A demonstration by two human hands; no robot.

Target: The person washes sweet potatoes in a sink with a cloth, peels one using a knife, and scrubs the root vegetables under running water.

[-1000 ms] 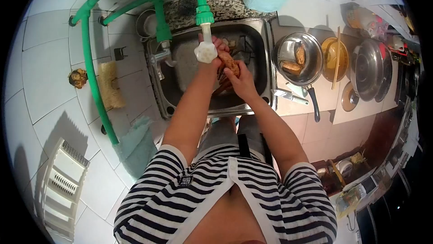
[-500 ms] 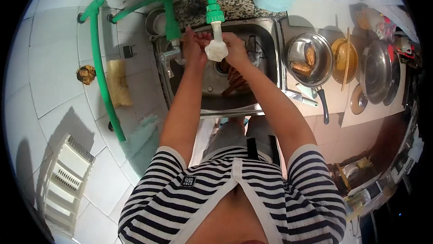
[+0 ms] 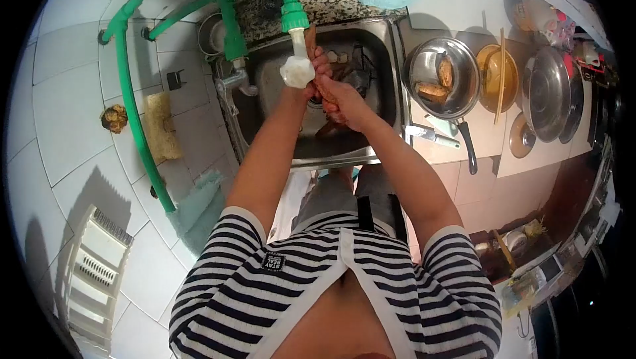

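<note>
Over the steel sink (image 3: pixel 377 150), my left hand (image 3: pixel 319 66) is closed round a long brown root-like piece (image 3: pixel 310 37), whose end sticks out past the fingers. The white tap knob (image 3: pixel 297 72) hides part of this hand. My right hand (image 3: pixel 346 106) touches the left one, its fingers wrapped round the lower part of the piece. More brown pieces (image 3: pixel 326 129) lie in the sink below my hands, partly covered. A dark object (image 3: pixel 358 80) and small pale bits (image 3: pixel 338 57) are at the sink's far right.
Right of the sink stand a pan (image 3: pixel 462 97) with two browned pieces, a knife (image 3: pixel 430 135), a yellow-brown bowl (image 3: pixel 489 84) with chopsticks (image 3: pixel 501 77) across it, and a large metal basin (image 3: pixel 548 94). Green pipes (image 3: pixel 136 94) and a metal tap (image 3: pixel 233 84) are at the left.
Half a second ago my hands were apart on either side of the knob; now they are together on the brown piece, right of it. The whole view has shifted slightly.
</note>
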